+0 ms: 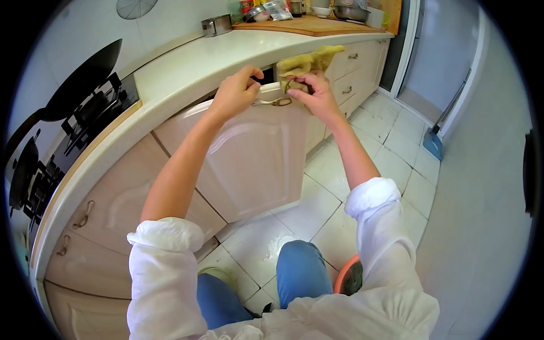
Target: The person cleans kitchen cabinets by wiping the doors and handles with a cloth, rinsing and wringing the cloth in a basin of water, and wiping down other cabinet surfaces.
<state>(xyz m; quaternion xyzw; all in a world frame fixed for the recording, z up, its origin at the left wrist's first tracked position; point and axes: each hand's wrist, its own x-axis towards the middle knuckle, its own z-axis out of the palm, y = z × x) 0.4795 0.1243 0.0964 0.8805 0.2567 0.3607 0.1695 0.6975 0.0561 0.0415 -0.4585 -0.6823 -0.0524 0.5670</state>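
Note:
A pale pink cabinet door (pixel 255 153) with a raised arched panel stands ajar under the counter, a dark gap showing behind its top edge. My left hand (pixel 235 95) is at that top edge, its fingers curled over toward the gap; the exact contact is partly hidden. Just to its right, the ornate metal handle (pixel 273 102) sits on the door's face. A yellow cloth (pixel 309 61) is pinched in my right hand (pixel 318 97) at the door's upper right corner, part of it draped up against the counter edge.
On the left, a black wok (pixel 85 85) stands on the gas stove (pixel 71 136). The white countertop (pixel 226 56) curves to a wooden board (pixel 309 25) with bowls. An orange basin (pixel 343 277) is by my right knee on the tiles. A blue dustpan (pixel 433 144) leans near the doorway.

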